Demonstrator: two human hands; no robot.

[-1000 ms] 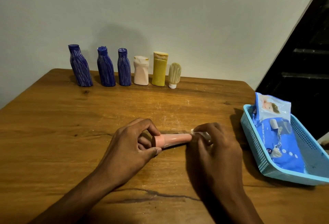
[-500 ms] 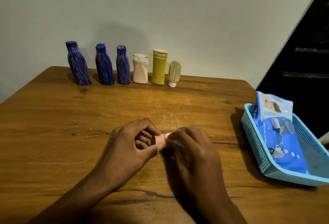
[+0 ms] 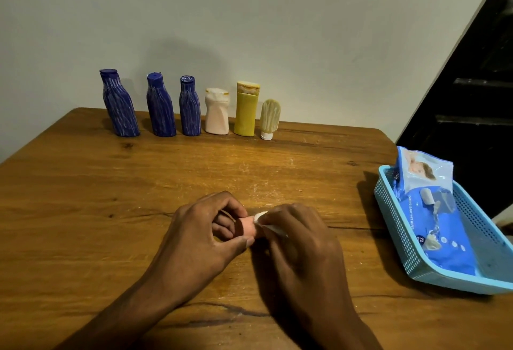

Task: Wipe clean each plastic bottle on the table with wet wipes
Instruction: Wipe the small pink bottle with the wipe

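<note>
Gripping pink bottle (image 3: 246, 228), hands mid-table, edges distant

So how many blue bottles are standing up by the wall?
3. All stand at the left end of the back row: the left blue bottle, the middle blue bottle and the right blue bottle. None looks hidden.

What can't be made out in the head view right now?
- Pink bottle: only one end shows; the right hand covers the rest.
- Wet wipe: mostly under the right hand.
- Blue basket: cut off by the right edge.
- Wipes pack: print too small to read fully.
</note>
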